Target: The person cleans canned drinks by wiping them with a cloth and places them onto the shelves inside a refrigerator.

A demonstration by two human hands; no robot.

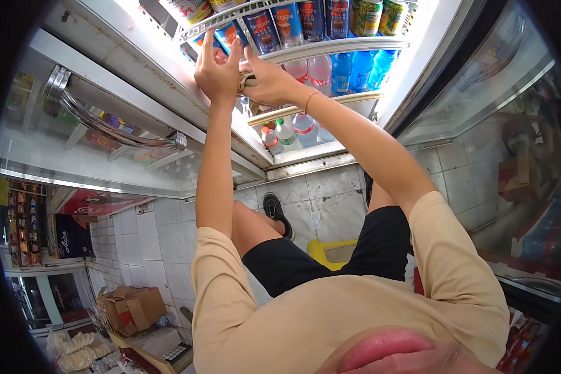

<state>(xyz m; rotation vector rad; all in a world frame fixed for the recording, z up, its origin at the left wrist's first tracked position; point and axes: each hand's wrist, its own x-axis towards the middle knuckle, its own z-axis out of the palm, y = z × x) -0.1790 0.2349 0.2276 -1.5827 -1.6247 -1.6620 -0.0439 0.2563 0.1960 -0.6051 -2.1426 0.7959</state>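
Note:
My left hand [219, 73] reaches up to the left end of the upper fridge shelf, its fingers around the lower end of a blue can [229, 32]; its grip is partly hidden. Close beside it, my right hand [269, 82], with a thin bracelet at the wrist, has its fingers curled round a crumpled beige cloth-like thing [247, 81]. The right thumb points up near the shelf's front rail [330, 48]. More blue and dark cans [288, 26] stand in a row to the right, with green-yellow cans [366, 16] past them.
Below are shelves with blue bottles [361, 70] and small clear bottles [286, 133]. A glass door [474, 81] stands open at the right; another door with a metal handle [115, 128] is at the left. A yellow stool [321, 254] shows between the legs. Cardboard boxes [131, 308] lie lower left.

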